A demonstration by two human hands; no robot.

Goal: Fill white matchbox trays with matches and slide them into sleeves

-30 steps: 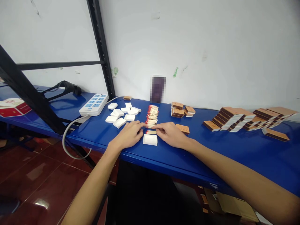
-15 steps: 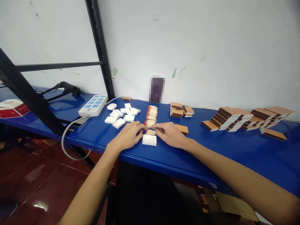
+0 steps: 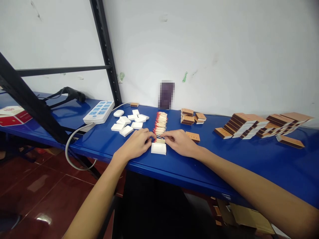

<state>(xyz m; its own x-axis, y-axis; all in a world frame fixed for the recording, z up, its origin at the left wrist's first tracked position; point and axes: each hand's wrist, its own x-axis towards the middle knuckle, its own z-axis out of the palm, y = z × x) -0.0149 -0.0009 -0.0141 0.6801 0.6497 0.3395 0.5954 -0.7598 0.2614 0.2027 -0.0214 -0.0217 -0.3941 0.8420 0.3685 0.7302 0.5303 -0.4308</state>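
Note:
A long pile of red-headed matchsticks runs away from me, heads mostly to the left. At its near end, my left hand has its fingers curled against the red heads. My right hand meets the same matchsticks from the right, index finger stretched over them and thumb tucked below. Between them the two hands grip a small batch of matchsticks; the exact finger contact is too small to make out. Just in front lies a white matchbox tray, touching or almost touching the batch.
Several white trays lie scattered to the left, near a white mouse-shaped object and a power strip. Brown matchboxes stand behind my right hand, with taller stacks farther right. A black shelf post rises at left.
Almost nothing differs. Both hands stay at the near end of the matchstick pile, with only slight finger movement, and the white tray keeps its place.

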